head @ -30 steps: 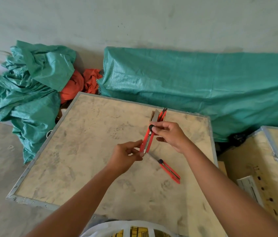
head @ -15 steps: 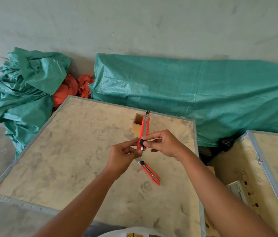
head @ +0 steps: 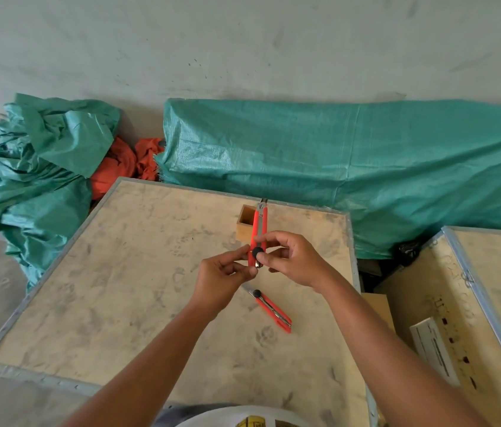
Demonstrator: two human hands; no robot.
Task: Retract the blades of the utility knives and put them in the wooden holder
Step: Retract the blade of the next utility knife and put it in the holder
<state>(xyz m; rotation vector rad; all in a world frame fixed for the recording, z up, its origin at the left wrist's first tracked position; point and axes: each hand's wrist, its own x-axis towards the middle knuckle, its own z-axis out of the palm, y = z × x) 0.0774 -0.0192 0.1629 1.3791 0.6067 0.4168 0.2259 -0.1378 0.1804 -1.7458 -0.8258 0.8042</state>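
I hold a red utility knife (head: pixel 259 226) upright above the plywood crate top (head: pixel 138 272). My left hand (head: pixel 223 280) pinches its lower end. My right hand (head: pixel 294 260) grips it at the black locking knob, thumb on the knob. A short bit of blade shows at the knife's tip. Behind the knife stands the small wooden holder (head: pixel 244 226), an open square box near the crate's far edge. A second red utility knife (head: pixel 270 309) lies flat on the crate top just below my hands, with its blade end towards my left hand.
Green tarpaulin covers a long bundle (head: pixel 351 167) behind the crate and a heap (head: pixel 36 177) at the left, with orange cloth (head: pixel 120 167) between them. Another crate (head: pixel 495 297) stands open to the right, holding a white box (head: pixel 434 349). Bare concrete floor lies at the left.
The held knife went from tilted to upright in front of the holder. My right hand slid down to the black knob and my left hand closed in on the knife's lower end.
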